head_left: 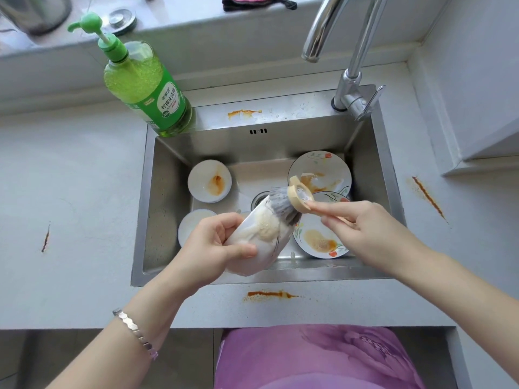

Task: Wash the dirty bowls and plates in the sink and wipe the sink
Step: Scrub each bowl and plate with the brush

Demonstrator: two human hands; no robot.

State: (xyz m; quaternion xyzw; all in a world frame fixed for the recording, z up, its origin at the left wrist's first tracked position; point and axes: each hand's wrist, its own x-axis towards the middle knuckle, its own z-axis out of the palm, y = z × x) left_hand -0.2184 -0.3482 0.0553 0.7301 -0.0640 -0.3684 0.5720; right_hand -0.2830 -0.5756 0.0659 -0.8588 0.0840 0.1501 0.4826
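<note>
My left hand (217, 242) grips a white plate (258, 242), tilted on edge over the steel sink (157, 209), with beige foam on its face. My right hand (362, 231) holds a dish brush (292, 203) by its beige handle, index finger stretched along it, grey bristles pressed on the plate's upper part. In the basin lie a white bowl (209, 181) with an orange stain, another white bowl (191, 224) partly behind my left hand, and two flowered plates (320, 169) (317, 240) smeared with brown sauce.
A green dish-soap pump bottle (143, 82) stands at the sink's back left corner. The chrome tap (351, 80) rises at the back right; no water runs. Orange sauce streaks mark the sink ledge (243, 113), the front counter (269, 294) and the right counter (428, 196).
</note>
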